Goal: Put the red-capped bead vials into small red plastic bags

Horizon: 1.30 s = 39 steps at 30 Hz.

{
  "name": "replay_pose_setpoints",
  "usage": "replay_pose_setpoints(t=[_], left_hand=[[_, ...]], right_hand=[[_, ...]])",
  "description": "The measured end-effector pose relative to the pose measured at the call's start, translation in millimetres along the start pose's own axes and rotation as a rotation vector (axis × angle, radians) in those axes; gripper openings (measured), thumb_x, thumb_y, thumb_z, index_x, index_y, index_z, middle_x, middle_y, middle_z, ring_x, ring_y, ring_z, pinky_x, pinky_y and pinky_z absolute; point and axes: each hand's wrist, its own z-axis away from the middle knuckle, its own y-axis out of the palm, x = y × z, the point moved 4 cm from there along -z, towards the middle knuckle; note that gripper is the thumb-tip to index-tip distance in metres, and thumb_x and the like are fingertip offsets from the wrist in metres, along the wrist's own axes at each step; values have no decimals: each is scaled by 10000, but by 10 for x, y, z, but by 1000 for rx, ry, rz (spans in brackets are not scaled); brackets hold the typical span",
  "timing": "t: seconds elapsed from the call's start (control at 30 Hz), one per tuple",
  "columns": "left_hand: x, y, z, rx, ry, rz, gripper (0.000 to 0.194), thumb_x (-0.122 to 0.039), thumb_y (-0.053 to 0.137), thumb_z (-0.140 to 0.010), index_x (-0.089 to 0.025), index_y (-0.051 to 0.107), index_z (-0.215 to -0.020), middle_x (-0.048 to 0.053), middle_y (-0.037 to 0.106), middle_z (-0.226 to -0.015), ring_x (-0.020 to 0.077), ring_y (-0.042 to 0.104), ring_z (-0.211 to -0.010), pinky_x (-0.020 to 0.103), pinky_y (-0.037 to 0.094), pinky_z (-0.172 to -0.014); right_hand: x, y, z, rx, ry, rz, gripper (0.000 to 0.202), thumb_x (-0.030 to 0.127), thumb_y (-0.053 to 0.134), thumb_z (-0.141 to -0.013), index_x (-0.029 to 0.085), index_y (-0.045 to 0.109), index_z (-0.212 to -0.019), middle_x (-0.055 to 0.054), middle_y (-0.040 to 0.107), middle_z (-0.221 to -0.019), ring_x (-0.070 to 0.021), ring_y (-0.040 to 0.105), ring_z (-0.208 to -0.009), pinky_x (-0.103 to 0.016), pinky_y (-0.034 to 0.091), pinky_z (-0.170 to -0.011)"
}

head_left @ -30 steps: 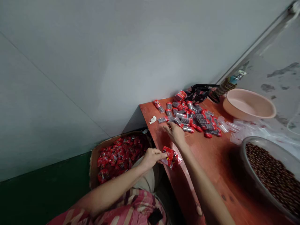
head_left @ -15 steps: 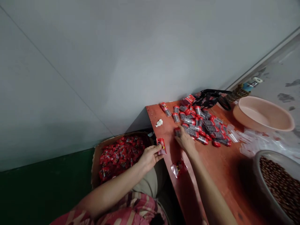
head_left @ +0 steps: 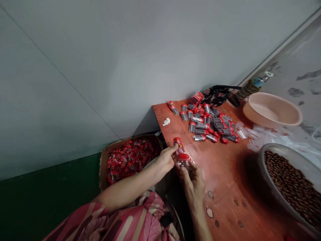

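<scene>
The right hand [head_left: 194, 182] partly hides a red-capped tube [head_left: 184, 158]; the right edge crops the basin [head_left: 288, 152].

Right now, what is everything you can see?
Capped tubes: many, red caps, on table
Held tube: one, red cap, lower centre
Held packet: one, red, beside held tube
Transparent tubes: many, colourless, by basin
Basin: one, peach, right
Tub: one, grey, near right
Balls: uncountable, brown, in tub
Bag: one, black, table's back
Carton: one, red, beside bag
Scrap: one, white, table's left
Table: one, orange, right
Cardboard box: one, brown, left
Packets: many, red, in box
Walls: two, grey, ahead
Floor: one, green, left
Left hand: one, bare, holding packet
Right hand: one, bare, holding tube
</scene>
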Motion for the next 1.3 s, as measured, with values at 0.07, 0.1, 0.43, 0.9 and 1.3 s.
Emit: replay_pose_setpoints(t=[0.07, 0.1, 0.43, 0.9, 1.3], left_hand=[[41, 47, 45, 29, 6, -11, 76, -134, 671, -697, -97, 606, -702, 39, 638, -632, 116, 591, -526, 229, 490, -547], [60, 66, 64, 42, 6, -22, 84, -141, 677, -692, -95, 607, -700, 40, 638, -630, 117, 589, -527, 230, 488, -549], [58, 208, 163, 240, 155, -280, 276, -263, 768, -584, -83, 628, -739, 48, 644, -673, 124, 595, -571, 250, 478, -596], [71, 179, 109, 325, 7, -652, 296, -314, 761, -568, -65, 669, -699, 69, 644, -643, 128, 579, -554, 249, 455, -586], [184, 165, 119, 289, 48, -630, 324, -371, 742, -579, -71, 633, -636, 55, 602, -579, 125, 546, -501, 257, 442, -530]], right_hand=[[-8, -24, -12, -16, -28, 73, 407, 374, 603, -743, 181, 543, -1097, -84, 648, -954, -217, 605, -845, -355, 491, -717], [-15, -34, -18, -19, -37, 105, 400, 373, 599, -748, 181, 540, -1093, -84, 646, -954, -216, 604, -845, -360, 488, -728], [-162, -41, -37, -99, 56, -193, 384, 386, 634, -723, 177, 540, -1031, -62, 639, -914, -167, 600, -701, -279, 488, -579], [-162, -37, -104, -22, 133, -371, 257, 333, 652, -723, 174, 559, -903, 2, 613, -715, -121, 560, -566, -252, 462, -534], [-160, -85, -147, -65, 121, -347, 250, 304, 678, -694, 166, 569, -872, 8, 610, -713, -120, 542, -578, -249, 453, -552]])
